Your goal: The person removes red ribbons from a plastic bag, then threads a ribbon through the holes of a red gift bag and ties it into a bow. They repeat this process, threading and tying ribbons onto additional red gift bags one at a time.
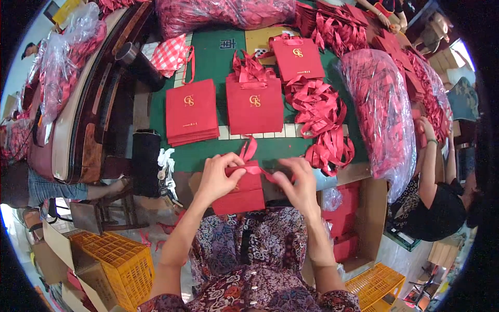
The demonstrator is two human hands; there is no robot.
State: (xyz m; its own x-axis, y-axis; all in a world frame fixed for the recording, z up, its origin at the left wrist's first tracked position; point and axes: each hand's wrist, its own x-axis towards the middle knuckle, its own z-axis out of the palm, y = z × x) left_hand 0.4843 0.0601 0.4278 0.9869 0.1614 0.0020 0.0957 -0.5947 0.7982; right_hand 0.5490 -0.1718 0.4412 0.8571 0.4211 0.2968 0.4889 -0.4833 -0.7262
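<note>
A small red paper gift bag (239, 202) is in front of me at the table's near edge, against my lap. My left hand (221, 179) is closed on its top edge, thumb in front. A red ribbon (253, 170) crosses the top of the bag, with a loop standing up behind it. My right hand (300, 188), slightly blurred, pinches the ribbon's right end between thumb and finger. Beyond my hands stand a stack of flat red bags (191, 112) without visible handles and a stack of bags with ribbon handles (254, 106).
Loose red ribbons (314, 106) lie in a heap at the right. Plastic-wrapped bundles (379, 109) line the table's right side. A dark tumbler (138, 65) stands at the far left. Below are a cardboard box (373, 221) and yellow crates (117, 260). A co-worker (436, 192) sits at right.
</note>
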